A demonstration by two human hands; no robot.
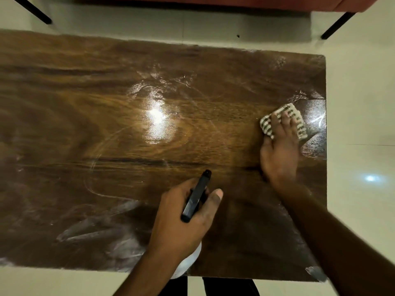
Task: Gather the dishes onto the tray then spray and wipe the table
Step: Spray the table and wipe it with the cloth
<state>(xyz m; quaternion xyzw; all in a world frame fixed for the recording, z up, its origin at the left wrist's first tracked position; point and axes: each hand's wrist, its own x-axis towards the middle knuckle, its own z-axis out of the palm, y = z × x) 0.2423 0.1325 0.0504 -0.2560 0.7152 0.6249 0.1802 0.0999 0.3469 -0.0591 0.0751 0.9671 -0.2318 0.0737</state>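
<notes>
Two hands work: our right hand (277, 152) presses the cloth (298, 122), fingers spread, at the right end of the table (106, 103). Our left hand (181, 223) grips the sprayer (196, 197). Streaks (96, 231) lie leftward, along the table's length.

My camera rides on my head, above the near edge of the table (106, 135), facing forward and steeply down. It sits close: the table fills most of the view, with floor (359, 92) beyond its far and right edges.
</notes>
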